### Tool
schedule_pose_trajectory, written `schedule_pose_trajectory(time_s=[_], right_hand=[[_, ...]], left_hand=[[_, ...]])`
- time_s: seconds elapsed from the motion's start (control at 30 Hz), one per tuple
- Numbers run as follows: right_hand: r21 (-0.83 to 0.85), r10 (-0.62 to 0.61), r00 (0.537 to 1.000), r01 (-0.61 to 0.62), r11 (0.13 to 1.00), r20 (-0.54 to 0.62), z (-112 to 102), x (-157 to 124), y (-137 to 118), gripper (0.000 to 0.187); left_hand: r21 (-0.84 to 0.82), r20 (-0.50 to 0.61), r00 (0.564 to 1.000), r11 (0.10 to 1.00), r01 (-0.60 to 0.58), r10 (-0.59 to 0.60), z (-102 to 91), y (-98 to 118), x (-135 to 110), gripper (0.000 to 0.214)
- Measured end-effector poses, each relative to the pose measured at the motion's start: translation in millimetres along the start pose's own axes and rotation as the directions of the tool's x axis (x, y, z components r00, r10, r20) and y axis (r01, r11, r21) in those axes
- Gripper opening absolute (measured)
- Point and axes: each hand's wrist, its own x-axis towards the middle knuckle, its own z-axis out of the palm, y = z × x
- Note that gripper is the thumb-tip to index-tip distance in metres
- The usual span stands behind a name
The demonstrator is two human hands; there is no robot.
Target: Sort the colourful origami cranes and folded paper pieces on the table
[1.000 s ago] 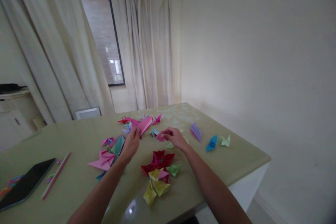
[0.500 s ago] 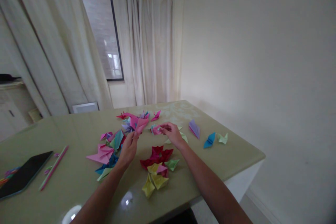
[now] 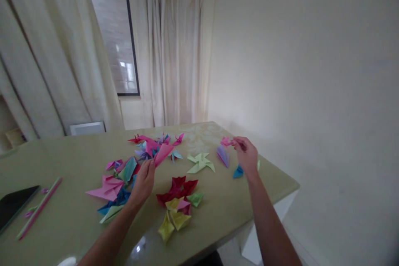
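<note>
My left hand point(image 3: 145, 176) is closed on a pink folded paper piece point(image 3: 163, 154), holding it up beside the heap of origami. Out to the right, my right hand point(image 3: 246, 151) pinches a small pink origami piece point(image 3: 225, 141) above the table's right side. Just under it lies a purple folded paper point(image 3: 222, 156). A blue origami piece point(image 3: 238, 171) rests below my right wrist, partly hidden. Between my hands a pale green paper pinwheel point(image 3: 200, 162) lies flat on the table.
Red origami point(image 3: 179, 190) and yellow origami point(image 3: 178, 219) lie near the front. Pink origami point(image 3: 108, 188) sits among mixed colours at left. Farther left are a pink-and-green stick point(image 3: 40, 208) and a black tablet-like slab point(image 3: 17, 203). A wall point(image 3: 296, 91) rises beyond the table's right edge.
My right hand has moved right, carrying the small pink piece from the table's middle to near the purple paper. The pinwheel is now uncovered. My left hand still holds its pink paper.
</note>
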Motion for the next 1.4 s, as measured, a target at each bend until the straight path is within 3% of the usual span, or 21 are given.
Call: schedule_pose_trajectory(time_s=[0.07, 0.17, 0.27, 0.33, 0.43, 0.63, 0.77, 0.83, 0.9, 0.97, 1.03, 1.07, 1.13, 1.17, 1.2, 1.27, 1.33, 1.4], right_hand=[[-0.221, -0.05, 0.995, 0.029, 0.975, -0.089, -56, 4, 11, 0.038], [-0.537, -0.082, 0.985, -0.01, 0.844, -0.149, -131, 10, 36, 0.038], [-0.711, -0.028, 0.987, -0.093, 0.697, -0.156, -173, 14, 67, 0.032], [-0.728, 0.068, 0.991, -0.133, 0.673, -0.118, -180, 14, 86, 0.028], [-0.715, 0.189, 0.981, -0.16, 0.681, -0.04, -170, 8, 103, 0.025], [-0.657, 0.28, 0.953, -0.14, 0.741, 0.113, -154, -1, 106, 0.029], [-0.641, 0.352, 0.933, -0.227, 0.733, 0.073, -161, 5, 99, 0.04], [-0.648, 0.329, 0.944, -0.236, 0.724, 0.025, -159, 6, 93, 0.044], [-0.65, 0.203, 0.978, -0.18, 0.739, -0.04, -148, 4, 79, 0.047], [-0.626, 0.007, 0.998, -0.046, 0.779, -0.064, -123, -6, 56, 0.048], [-0.539, -0.167, 0.986, 0.152, 0.829, 0.022, -87, -25, 24, 0.042], [-0.487, -0.255, 0.959, 0.283, 0.826, 0.124, -65, -37, 6, 0.035], [-0.337, -0.439, 0.828, 0.549, 0.765, 0.349, -17, -64, -29, 0.022], [-0.261, -0.509, 0.728, 0.659, 0.706, 0.46, 6, -76, -45, 0.019], [-0.212, -0.544, 0.627, 0.741, 0.637, 0.558, 29, -86, -58, 0.016], [-0.202, -0.572, 0.476, 0.856, 0.476, 0.668, 69, -99, -77, 0.012], [-0.225, -0.546, 0.405, 0.903, 0.367, 0.734, 97, -102, -86, 0.013], [-0.249, -0.504, 0.406, 0.903, 0.35, 0.763, 113, -97, -88, 0.012]], left_hand=[[-0.017, -0.034, 0.999, 1.0, -0.026, 0.025, 4.8, 0, 0, 0.051], [-0.015, -0.049, 0.995, 0.996, -0.088, 0.087, 13.2, 1, 0, 0.045], [-0.034, -0.049, 0.982, 0.982, -0.187, 0.185, 19.5, 2, -3, 0.039], [-0.096, -0.012, 0.981, 0.976, -0.196, 0.196, 21.2, 4, -6, 0.039], [-0.213, 0.069, 0.984, 0.966, -0.148, 0.166, 20.9, 9, -13, 0.04], [-0.372, 0.074, 0.985, 0.921, -0.116, 0.154, 19.2, 21, -20, 0.031], [-0.43, 0.044, 0.986, 0.894, -0.129, 0.163, 20.5, 21, -20, 0.028], [-0.463, 0.049, 0.984, 0.876, -0.131, 0.173, 21.6, 20, -20, 0.028], [-0.483, 0.059, 0.981, 0.865, -0.134, 0.185, 22.6, 20, -21, 0.027], [-0.473, 0.056, 0.98, 0.869, -0.141, 0.19, 23.2, 22, -22, 0.025], [-0.442, 0.042, 0.98, 0.883, -0.157, 0.195, 23.5, 25, -24, 0.021], [-0.424, 0.036, 0.979, 0.89, -0.166, 0.2, 23.6, 27, -26, 0.019], [-0.384, 0.037, 0.977, 0.906, -0.179, 0.209, 24.1, 31, -28, 0.016], [-0.365, 0.037, 0.977, 0.913, -0.183, 0.21, 24.4, 33, -30, 0.015], [-0.349, 0.031, 0.977, 0.919, -0.185, 0.209, 24.8, 34, -31, 0.015], [-0.331, -0.007, 0.978, 0.922, -0.199, 0.209, 25.5, 36, -32, 0.015], [-0.338, -0.058, 0.974, 0.914, -0.225, 0.218, 25.6, 36, -33, 0.014], [-0.353, -0.096, 0.969, 0.902, -0.247, 0.228, 25.3, 36, -32, 0.013]])
